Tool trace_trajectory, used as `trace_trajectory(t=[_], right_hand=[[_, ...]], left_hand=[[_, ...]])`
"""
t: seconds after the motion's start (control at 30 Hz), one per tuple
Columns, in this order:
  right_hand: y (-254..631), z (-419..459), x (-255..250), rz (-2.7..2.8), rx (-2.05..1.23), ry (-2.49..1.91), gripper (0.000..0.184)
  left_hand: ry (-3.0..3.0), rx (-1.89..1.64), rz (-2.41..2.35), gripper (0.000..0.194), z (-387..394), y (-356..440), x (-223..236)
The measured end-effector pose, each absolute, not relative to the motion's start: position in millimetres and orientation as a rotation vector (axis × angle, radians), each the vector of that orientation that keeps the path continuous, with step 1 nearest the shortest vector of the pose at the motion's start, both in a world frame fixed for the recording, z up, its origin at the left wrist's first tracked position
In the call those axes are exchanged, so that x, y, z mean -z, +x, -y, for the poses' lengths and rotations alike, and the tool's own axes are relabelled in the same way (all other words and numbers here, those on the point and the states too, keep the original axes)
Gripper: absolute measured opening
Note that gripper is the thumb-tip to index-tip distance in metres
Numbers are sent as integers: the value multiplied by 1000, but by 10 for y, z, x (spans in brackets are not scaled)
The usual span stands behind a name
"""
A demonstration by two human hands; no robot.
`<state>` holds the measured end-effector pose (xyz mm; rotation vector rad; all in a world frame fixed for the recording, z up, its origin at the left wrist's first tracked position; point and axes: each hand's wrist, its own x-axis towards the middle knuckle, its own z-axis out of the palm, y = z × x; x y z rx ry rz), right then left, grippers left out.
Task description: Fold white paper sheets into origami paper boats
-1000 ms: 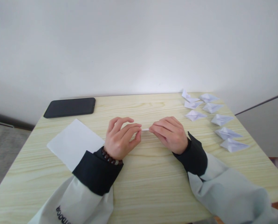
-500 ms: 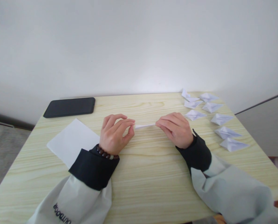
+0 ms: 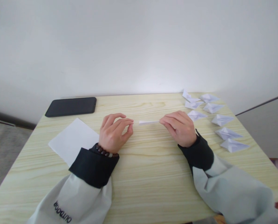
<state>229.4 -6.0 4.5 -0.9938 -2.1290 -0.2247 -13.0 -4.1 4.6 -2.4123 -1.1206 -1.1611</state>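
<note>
A narrow folded white paper piece (image 3: 148,122) hangs just above the pale wooden table (image 3: 148,174), seen edge-on. My right hand (image 3: 180,128) pinches its right end between thumb and fingers. My left hand (image 3: 115,132) rests on the table to the left, thumb and fingertips pressed together. There is a small gap between those fingertips and the paper's left end, and I see nothing in them. A dark bead bracelet sits on my left wrist.
A flat white sheet (image 3: 74,143) lies left of my left hand. A black phone (image 3: 71,106) lies face down at the back left corner. Several folded white paper boats (image 3: 219,119) stand in rows at the back right, close to the table's right edge.
My hands have drawn apart from the middle. The folded paper stretched out between them, then its left end came free of my left fingers and moved right with my right hand.
</note>
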Motion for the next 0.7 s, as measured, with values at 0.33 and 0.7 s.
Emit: trace_trajectory(t=[0.33, 0.7], right_hand=[[2227, 88, -16, 2180, 193, -939, 7], [2307, 62, -42, 2103, 251, -956, 7]], left_hand=[[-2484, 1129, 1085, 17, 63, -64, -44], [-2362, 1163, 1161, 22, -4, -143, -19]])
